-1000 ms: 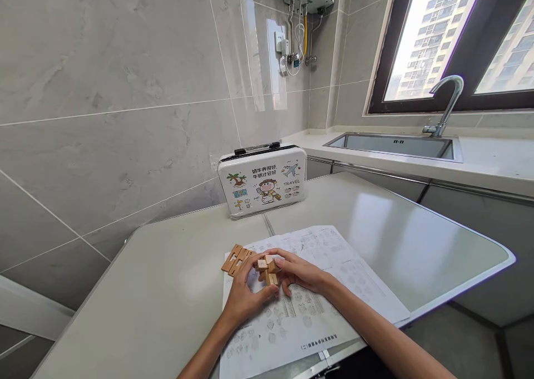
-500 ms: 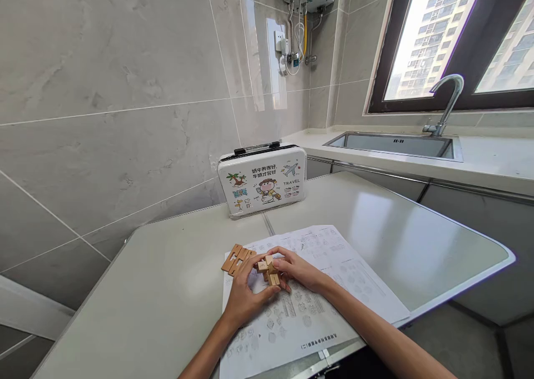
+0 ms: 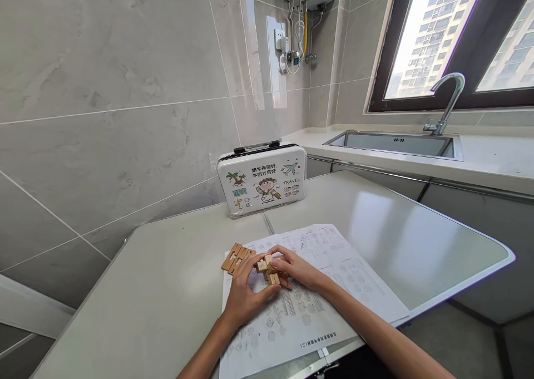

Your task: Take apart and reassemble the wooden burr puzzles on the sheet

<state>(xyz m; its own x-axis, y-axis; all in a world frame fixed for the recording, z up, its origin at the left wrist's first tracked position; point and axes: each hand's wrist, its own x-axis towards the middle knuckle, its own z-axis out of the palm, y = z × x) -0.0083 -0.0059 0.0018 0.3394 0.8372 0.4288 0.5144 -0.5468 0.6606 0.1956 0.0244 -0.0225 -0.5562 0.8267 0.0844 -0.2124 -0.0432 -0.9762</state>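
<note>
Between my two hands sits a small wooden block puzzle (image 3: 273,279) made of interlocking light-coloured pieces, held just over the printed sheet (image 3: 334,312). My left hand (image 3: 248,293) curves round its left side, thumb at the lower front block and fingers behind. From the right, my right hand (image 3: 296,269) pinches the upper block with thumb and fingers. Parts of the puzzle are hidden by the fingers. Flat brown notched wooden pieces (image 3: 233,258) lie beyond my left hand, at the sheet's upper left edge.
A white carry case (image 3: 262,181) with cartoon prints stands upright at the back of the pale folding table (image 3: 146,290). Grey tiled wall rises behind it. To the right are a counter with a sink (image 3: 394,145) and a tap (image 3: 448,103).
Both hands keep their grip on the wooden block puzzle. Its upper left block looks very slightly shifted; otherwise almost nothing differs.
</note>
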